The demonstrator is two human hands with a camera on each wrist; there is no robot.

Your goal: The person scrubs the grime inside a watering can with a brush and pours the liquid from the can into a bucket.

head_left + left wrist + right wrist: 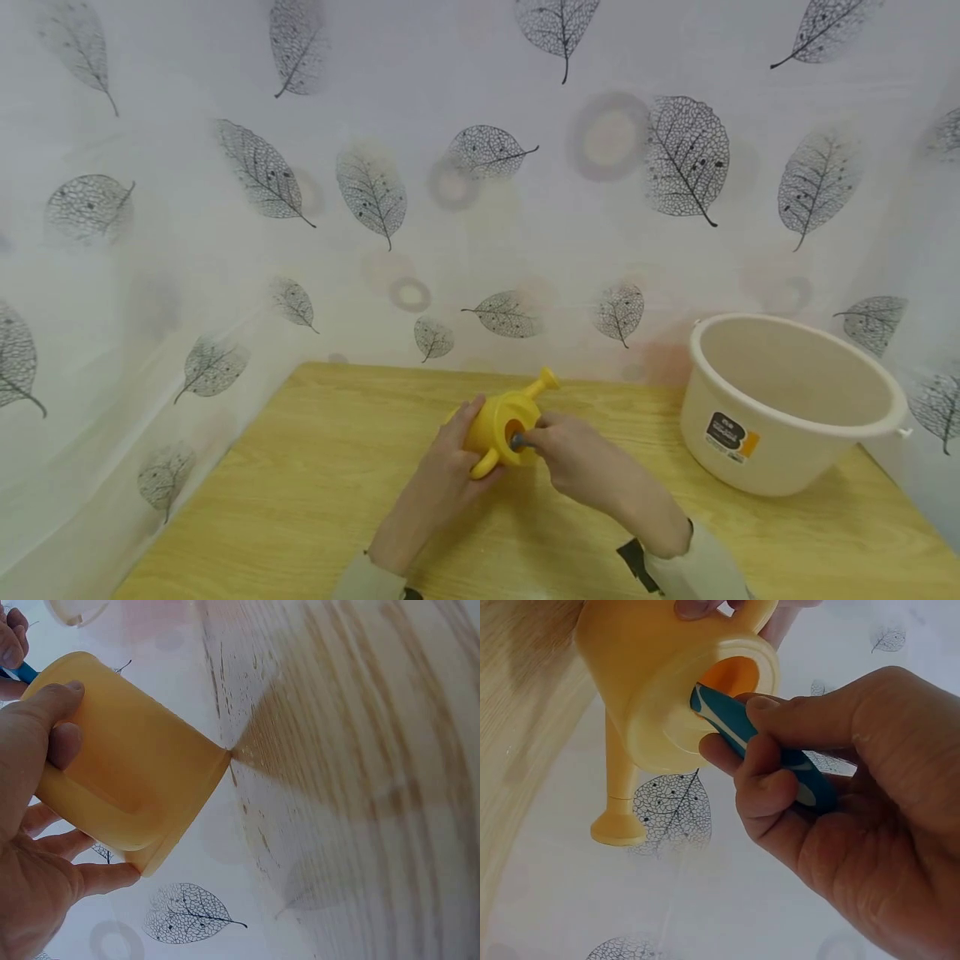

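A yellow watering can (486, 423) is tilted over the table, its top opening turned toward me and one edge of its base at the wood in the left wrist view. My left hand (450, 462) grips its body, thumb on one side and fingers spread round the other. A teal-and-white handled tool (727, 716) is pinched between the thumb and fingers of my right hand (855, 787). Its far end goes into the can's opening (739, 675), so the tool's head is hidden. The spout (619, 814) with its flared rose points away from me.
A large cream bucket (757, 462) with a label stands at the right of the wooden table (315, 467). Behind and to the sides hangs a white sheet (480, 250) printed with dark leaves.
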